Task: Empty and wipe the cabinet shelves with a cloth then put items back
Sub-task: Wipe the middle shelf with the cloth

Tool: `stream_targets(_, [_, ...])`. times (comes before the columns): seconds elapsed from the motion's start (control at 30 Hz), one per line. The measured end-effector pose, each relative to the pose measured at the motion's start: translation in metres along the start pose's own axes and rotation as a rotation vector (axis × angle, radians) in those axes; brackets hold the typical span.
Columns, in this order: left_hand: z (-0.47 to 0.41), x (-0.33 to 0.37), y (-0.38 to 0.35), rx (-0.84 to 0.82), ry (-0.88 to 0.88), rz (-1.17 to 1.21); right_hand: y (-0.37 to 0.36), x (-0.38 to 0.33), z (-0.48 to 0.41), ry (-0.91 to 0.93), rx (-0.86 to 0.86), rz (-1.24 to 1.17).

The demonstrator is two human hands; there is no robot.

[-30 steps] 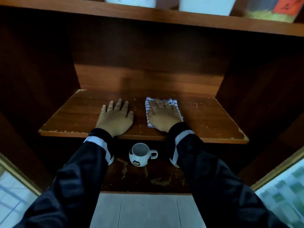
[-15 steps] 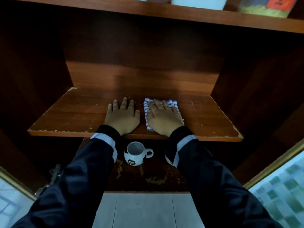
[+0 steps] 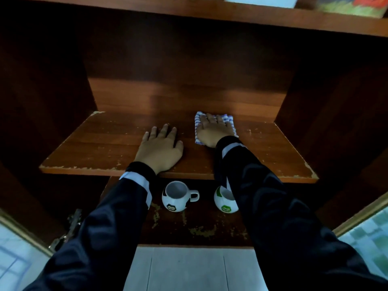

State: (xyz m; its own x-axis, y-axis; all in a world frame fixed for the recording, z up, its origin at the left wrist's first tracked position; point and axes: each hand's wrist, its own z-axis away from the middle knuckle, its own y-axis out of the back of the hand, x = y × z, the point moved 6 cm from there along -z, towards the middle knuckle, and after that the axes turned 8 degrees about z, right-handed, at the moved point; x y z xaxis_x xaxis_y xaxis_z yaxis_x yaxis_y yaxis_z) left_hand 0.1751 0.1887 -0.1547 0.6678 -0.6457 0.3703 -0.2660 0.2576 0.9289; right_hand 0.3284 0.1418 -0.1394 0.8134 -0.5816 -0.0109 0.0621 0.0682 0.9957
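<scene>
Head view: cabinet interior dark, side walls hard to make out. Middle shelf chipped along front edge. Left hand flat on shelf, fingers spread. Right hand presses flat on striped cloth, covering most of it. Below, white mug; second mug half hidden behind right sleeve.

both arms reach forward, left hand and right hand flat, palms down.
</scene>
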Motion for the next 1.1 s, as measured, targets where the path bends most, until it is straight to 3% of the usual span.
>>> stream_targets(0.6, [0.009, 0.007, -0.003, -0.031, 0.021, -0.036, -0.017, 0.023, 0.093, 0.097, 0.077, -0.010])
stream_targets(0.73, [0.005, 0.022, -0.009, -0.050, 0.073, -0.038, -0.016, 0.024, 0.087, 0.086, 0.081, -0.004])
stream_targets(1.1, [-0.004, 0.041, -0.018, -0.026, -0.002, -0.030, -0.007, 0.044, 0.022, 0.004, 0.021, -0.015])
